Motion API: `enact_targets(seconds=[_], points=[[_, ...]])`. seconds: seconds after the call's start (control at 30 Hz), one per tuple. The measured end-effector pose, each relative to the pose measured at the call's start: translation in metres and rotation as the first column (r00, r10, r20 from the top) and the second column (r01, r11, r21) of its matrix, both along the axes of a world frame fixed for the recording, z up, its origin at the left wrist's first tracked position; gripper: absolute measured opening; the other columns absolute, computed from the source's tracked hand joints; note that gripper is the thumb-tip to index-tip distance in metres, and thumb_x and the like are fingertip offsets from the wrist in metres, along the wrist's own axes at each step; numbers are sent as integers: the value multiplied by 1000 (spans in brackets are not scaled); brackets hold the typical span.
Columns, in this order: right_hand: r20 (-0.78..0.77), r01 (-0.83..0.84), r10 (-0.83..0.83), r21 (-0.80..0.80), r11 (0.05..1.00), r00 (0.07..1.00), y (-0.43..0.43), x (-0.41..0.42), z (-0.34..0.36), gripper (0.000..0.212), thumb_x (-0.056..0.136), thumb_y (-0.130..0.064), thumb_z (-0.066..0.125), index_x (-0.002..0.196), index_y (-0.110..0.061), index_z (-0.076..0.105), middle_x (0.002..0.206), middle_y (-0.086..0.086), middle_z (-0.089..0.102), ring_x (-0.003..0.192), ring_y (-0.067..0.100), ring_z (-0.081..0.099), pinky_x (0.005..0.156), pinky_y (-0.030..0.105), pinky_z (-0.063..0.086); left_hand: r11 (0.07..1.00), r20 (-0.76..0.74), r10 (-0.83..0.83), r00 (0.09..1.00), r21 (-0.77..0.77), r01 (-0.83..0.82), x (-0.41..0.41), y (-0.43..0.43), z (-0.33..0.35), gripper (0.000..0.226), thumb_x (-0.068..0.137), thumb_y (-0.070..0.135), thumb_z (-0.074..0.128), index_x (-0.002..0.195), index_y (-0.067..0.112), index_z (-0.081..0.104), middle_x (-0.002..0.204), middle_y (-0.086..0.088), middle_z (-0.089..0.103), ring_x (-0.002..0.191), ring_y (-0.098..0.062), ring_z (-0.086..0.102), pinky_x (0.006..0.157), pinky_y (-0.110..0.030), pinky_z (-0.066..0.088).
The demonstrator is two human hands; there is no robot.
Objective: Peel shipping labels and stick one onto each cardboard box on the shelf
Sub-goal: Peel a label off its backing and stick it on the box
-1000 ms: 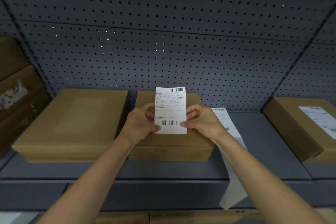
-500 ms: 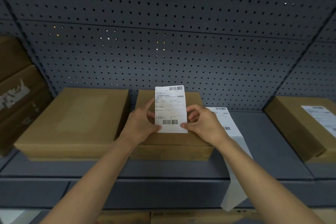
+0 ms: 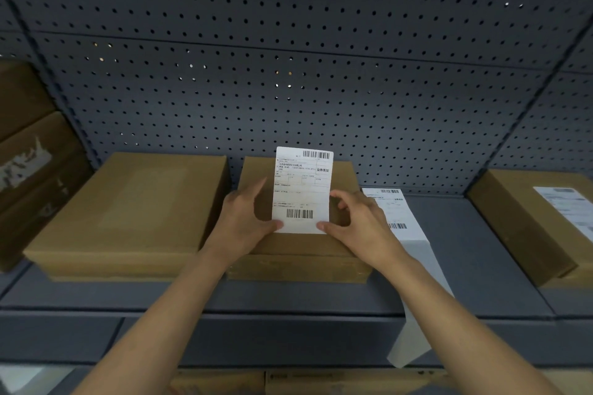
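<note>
Head-worn view, facing forward and slightly down, close above shelf (image 3: 481, 266)

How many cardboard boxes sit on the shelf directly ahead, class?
3: left box, middle box under the held label, right box already labelled. Partly cut off: other boxes far left and below.

Between the fingers (image 3: 276, 225) the label (image 3: 301, 189) is white with black barcodes and fine print. Under them the box (image 3: 298, 253) is plain brown. Right of them the strip (image 3: 407, 234) is white; above them the pegboard (image 3: 288, 90) is dark blue-grey, hole-dotted.
</note>
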State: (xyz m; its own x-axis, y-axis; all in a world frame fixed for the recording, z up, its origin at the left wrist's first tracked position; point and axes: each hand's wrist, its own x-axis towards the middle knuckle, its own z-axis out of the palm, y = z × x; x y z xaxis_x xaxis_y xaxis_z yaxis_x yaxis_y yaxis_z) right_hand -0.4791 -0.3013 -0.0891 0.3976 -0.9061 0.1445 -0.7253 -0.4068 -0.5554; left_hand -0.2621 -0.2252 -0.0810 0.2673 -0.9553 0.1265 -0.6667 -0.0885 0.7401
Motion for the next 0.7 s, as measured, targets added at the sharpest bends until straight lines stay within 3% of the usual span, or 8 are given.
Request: enact_targets(seconds=[0.13,0.33,0.53,0.7], points=[[-23,33,-33,20,999,999,-2,-2,-1,85,80,-55,72,150,-27,34,133,0,49,129,22,38,110,40,32,1000,88,21,996,-2,-21,0,-1,-4,87,83,29,78,154,21,28,155,-5,36,147,-26,17,123,-44,14],[-85,38,-39,-19,999,996,-9,0,-3,78,83,-62,64,148,-26,39,141,2,43,134,25,33,111,40,29,996,173,88,981,17,-93,0,-13,-16,83,86,43,71,152,16,31,155,-10,35,147,-34,18,120,-47,18],[-106,55,-60,-44,997,993,-26,9,-4,50,84,-60,64,120,-26,57,124,-2,48,123,21,40,99,34,30,988,227,112,967,74,-132,11,-37,-20,79,86,52,65,149,15,34,152,-14,34,143,-35,24,115,-43,22],[-138,94,-101,-54,994,985,-48,19,-2,40,86,-59,62,103,-23,59,113,0,49,115,24,41,94,34,34,979,256,142,956,106,-174,16,-56,-18,74,87,57,62,143,15,40,146,-15,36,134,-37,30,109,-45,31]])
